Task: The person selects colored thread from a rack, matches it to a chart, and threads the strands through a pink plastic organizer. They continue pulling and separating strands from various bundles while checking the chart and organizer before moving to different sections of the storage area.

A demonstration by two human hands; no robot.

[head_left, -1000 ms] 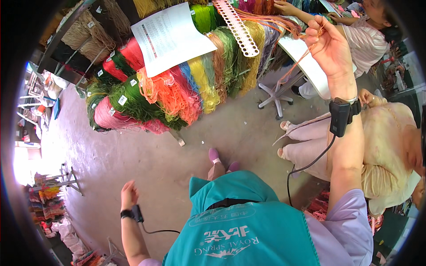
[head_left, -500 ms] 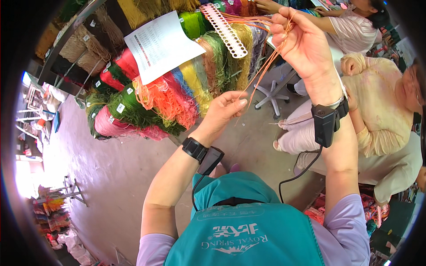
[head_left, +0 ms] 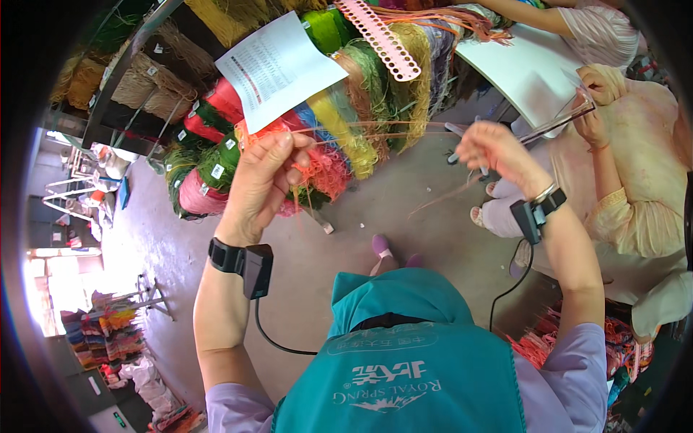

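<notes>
A: What are the hands doing?

B: The left hand [head_left: 263, 180] is closed, pinching a bundle of thin orange strands [head_left: 361, 133] at the fingertips. The right hand [head_left: 498, 148] is also closed round the other end, so the strands run taut between the two, in front of the yarn rack [head_left: 144, 108].

A: What could go wrong?

B: In my judgement, the strands are fine and stretched; a harder pull could snap one or slip it out of the pinch. Loose ends trail below the right hand, and they could tangle with the skeins of yarn [head_left: 339, 144] hanging just behind.

A: Any labels or signs?

B: A white sheet of paper [head_left: 278, 68] with rows of small print hangs tilted over the skeins, near the rack's upper edge. Small white square tags [head_left: 216, 171] sit on the green and red skeins toward the rack's left end. A pink perforated strip [head_left: 382, 40] lies slanted across the top of the skeins.

A: Anyone else?

B: A seated person [head_left: 635, 180] at the right holds a thin rod beside a white board [head_left: 530, 72].
</notes>
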